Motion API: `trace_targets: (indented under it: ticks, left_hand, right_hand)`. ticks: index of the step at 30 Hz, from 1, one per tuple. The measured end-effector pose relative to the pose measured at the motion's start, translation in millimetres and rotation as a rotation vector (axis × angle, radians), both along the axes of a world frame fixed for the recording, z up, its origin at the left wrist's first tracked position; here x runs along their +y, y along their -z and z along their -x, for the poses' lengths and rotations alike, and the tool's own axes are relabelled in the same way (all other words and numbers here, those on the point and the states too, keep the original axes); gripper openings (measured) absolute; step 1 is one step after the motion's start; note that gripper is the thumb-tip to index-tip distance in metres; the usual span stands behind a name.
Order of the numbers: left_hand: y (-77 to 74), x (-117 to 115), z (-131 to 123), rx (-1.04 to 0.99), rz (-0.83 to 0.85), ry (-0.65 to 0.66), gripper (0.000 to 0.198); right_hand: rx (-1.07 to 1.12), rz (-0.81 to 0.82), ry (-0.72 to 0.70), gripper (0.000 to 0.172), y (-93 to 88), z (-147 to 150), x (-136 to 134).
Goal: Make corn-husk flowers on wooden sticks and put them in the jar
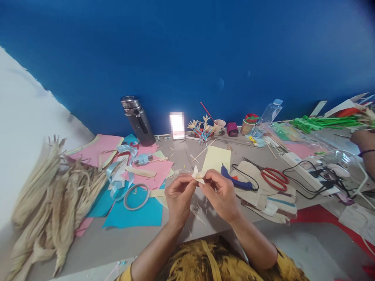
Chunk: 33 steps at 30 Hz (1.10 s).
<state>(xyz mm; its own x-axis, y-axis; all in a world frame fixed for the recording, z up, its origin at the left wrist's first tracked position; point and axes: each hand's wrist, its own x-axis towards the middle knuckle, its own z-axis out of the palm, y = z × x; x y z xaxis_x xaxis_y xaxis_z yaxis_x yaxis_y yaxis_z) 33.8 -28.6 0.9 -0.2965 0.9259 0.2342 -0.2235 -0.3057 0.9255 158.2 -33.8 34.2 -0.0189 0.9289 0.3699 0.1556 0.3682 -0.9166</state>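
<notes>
Both my hands meet over the front of the table, pinching a small cream flower (198, 175) with pointed petals that looks made of corn husk. My left hand (182, 195) grips its left side between thumb and fingers. From the other side, my right hand (221, 195) pinches it the same way. The flower's base is hidden behind my fingertips. Below the hands lie pale husk scraps (199, 213). A blue glue gun (237, 178) rests just right of my right hand, and a pale yellow sheet (216, 158) lies behind it.
Dried corn husks (55, 210) are heaped at left, beside blue sheets (137, 212) and a tape roll (136, 196). A dark flask (138, 123) stands behind. Red-handled scissors (274, 178), a power strip (307, 171) with cables and a plastic bottle (266, 119) are at right. Another person's hand (365, 142) shows far right.
</notes>
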Motion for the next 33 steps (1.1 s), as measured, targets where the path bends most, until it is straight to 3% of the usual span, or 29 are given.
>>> trace_targets:
  ticks: [5, 10, 20, 23, 26, 30, 33]
  left_hand:
    - [-3.9, -0.6, -1.1, 0.097, -0.088, -0.083, 0.007]
    - [-7.9, -2.3, -2.9, 0.184, -0.158, -0.156, 0.008]
    - [-9.9, -6.8, 0.2, 0.221, -0.21, -0.158, 0.011]
    - [-6.9, -8.7, 2.3, 0.209, -0.195, -0.097, 0.01]
    - [-5.5, -9.2, 5.1, 0.1, -0.137, 0.046, 0.007]
    - [-11.9, -7.7, 6.5, -0.18, 0.088, 0.277, 0.008]
    - [-19.2, -6.8, 6.0, -0.31, 0.212, 0.345, 0.015]
  right_hand:
    - [0.03, 0.053, 0.084, 0.013, 9.4, 9.2, -1.8]
    - [0.089, 0.122, 0.157, 0.018, 7.9, 18.6, -2.3]
    - [-0.097, -0.185, 0.303, 0.013, 2.9, 23.9, -4.9]
    - [-0.134, -0.275, 0.34, 0.017, 2.7, 21.6, -5.9]
    - [-0.156, -0.324, 0.353, 0.016, 1.5, 19.6, -7.9]
    - [-0.173, -0.379, 0.347, 0.011, -1.0, 18.0, -11.9]
    - [-0.201, -0.4, 0.336, 0.011, -3.3, 16.0, -14.5]
